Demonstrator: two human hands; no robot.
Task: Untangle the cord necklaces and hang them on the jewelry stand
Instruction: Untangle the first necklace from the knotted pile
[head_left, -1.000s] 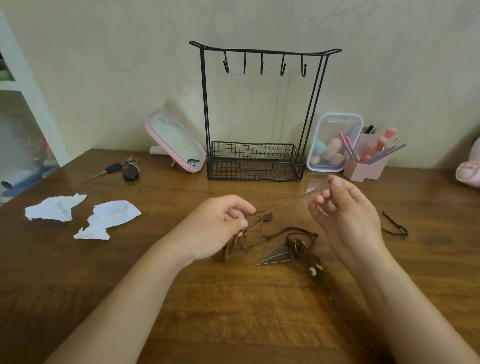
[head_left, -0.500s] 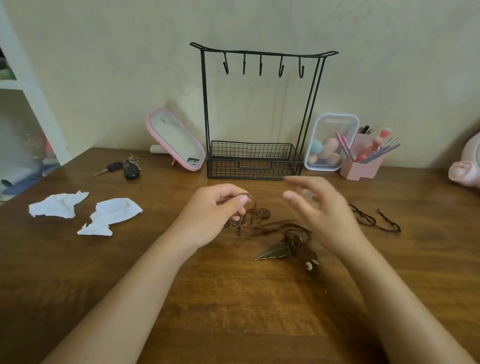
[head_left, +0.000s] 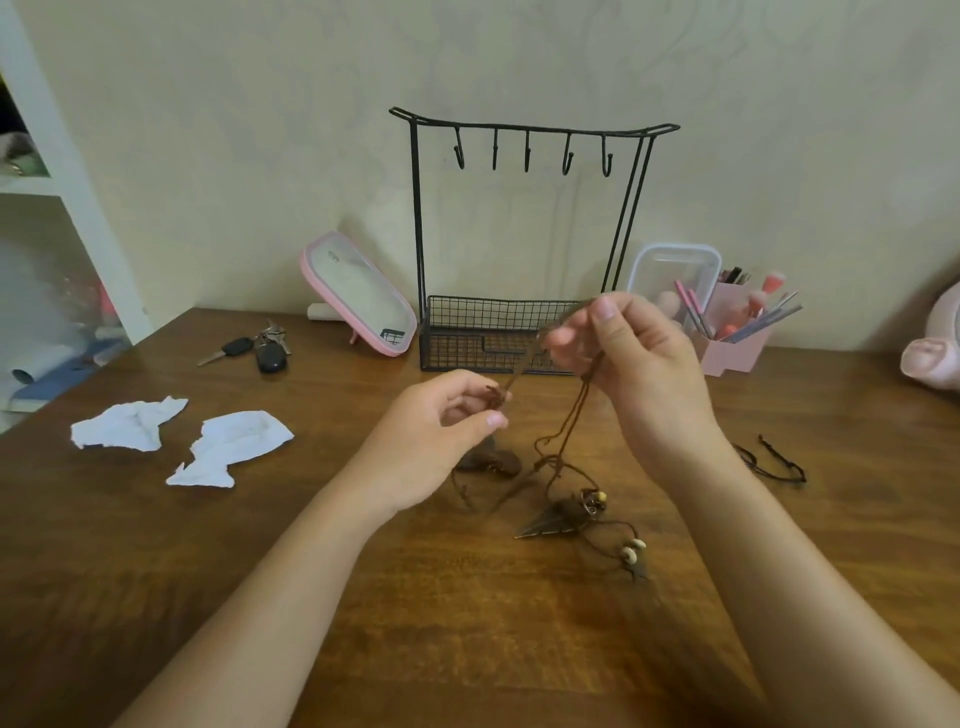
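Cord necklaces (head_left: 563, 457), brown, tangled, pinched taut between left hand (head_left: 441, 431) and right hand (head_left: 639, 358).

Bare table (head_left: 519, 649) lies open in front, though the jewelry stand (head_left: 524, 249) (hooks unoccupied) blocks behind.

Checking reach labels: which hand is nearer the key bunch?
Left. The left hand sits right of the key bunch, toward the camera; the right hand is farther right, before the jewelry stand.
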